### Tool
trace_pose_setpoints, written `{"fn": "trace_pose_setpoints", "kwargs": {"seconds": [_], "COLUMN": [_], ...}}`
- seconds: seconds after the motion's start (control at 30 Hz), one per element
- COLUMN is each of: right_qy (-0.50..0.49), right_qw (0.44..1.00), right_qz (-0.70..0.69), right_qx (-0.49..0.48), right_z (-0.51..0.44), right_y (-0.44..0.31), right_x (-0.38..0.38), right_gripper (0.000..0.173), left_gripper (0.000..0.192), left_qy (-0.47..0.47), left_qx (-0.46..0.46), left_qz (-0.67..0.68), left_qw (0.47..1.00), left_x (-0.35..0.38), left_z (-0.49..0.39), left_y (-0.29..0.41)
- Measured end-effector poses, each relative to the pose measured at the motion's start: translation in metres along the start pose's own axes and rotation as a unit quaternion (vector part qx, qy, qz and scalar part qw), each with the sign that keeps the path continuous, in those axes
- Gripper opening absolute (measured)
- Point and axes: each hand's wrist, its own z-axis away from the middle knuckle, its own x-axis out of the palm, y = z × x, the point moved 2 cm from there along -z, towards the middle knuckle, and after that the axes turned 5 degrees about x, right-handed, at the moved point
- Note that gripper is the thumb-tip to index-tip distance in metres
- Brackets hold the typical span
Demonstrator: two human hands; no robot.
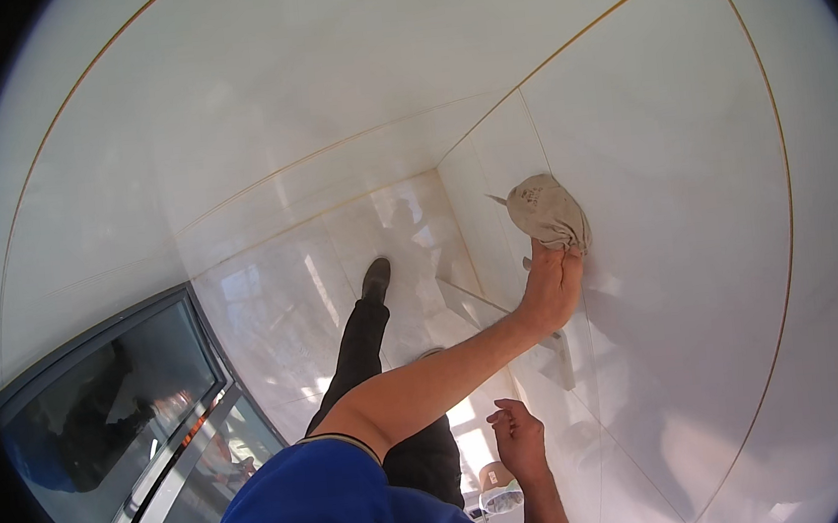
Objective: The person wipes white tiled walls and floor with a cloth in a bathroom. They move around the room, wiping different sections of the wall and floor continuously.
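My left hand (557, 279) reaches across to the white tiled wall on the right and grips a beige cloth (545, 209) by its gathered lower end. The cloth bulges above my fingers, lies close against the wall and bears dark marks. A thin pointed strip (496, 199) sticks out past its left side; I cannot tell what it belongs to. Lower down, my right hand (520, 436) hangs in front of the same wall (679, 239), fingers loosely curled, with nothing visible in it.
A grey ledge-like fixture (564, 364) juts out below my left forearm. At left stands a dark-framed glass window or door (109, 393) with reflections. My shoe (375, 276) is on the glossy tiled floor (281, 303). A brown and clear container (501, 497) sits low behind my right hand.
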Motion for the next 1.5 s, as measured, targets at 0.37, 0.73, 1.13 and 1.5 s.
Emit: {"fn": "trace_pose_setpoints", "kwargs": {"seconds": [0.37, 0.73, 1.13, 1.5], "right_qy": [-0.033, -0.023, -0.002, -0.015], "right_qw": [0.997, 0.999, 0.997, 0.999], "right_qz": [-0.016, -0.02, -0.016, -0.011], "right_qx": [0.068, 0.037, 0.075, 0.046], "right_z": [0.013, 0.025, 0.037, 0.057], "right_y": [0.055, 0.044, 0.05, 0.047], "right_x": [0.037, 0.035, 0.03, 0.036], "right_gripper": [0.022, 0.021, 0.021, 0.02], "left_gripper": [0.034, 0.032, 0.033, 0.026], "left_qy": [0.108, 0.134, 0.003, 0.135], "left_qx": [-0.276, 0.031, -0.242, -0.358], "left_qz": [0.041, 0.042, -0.003, 0.197], "left_qw": [0.954, 0.99, 0.97, 0.903], "left_x": [-0.059, -0.033, -0.005, 0.009], "left_z": [-0.066, -0.084, 0.018, 0.015], "left_y": [-0.234, -0.088, -0.169, -0.154]}}
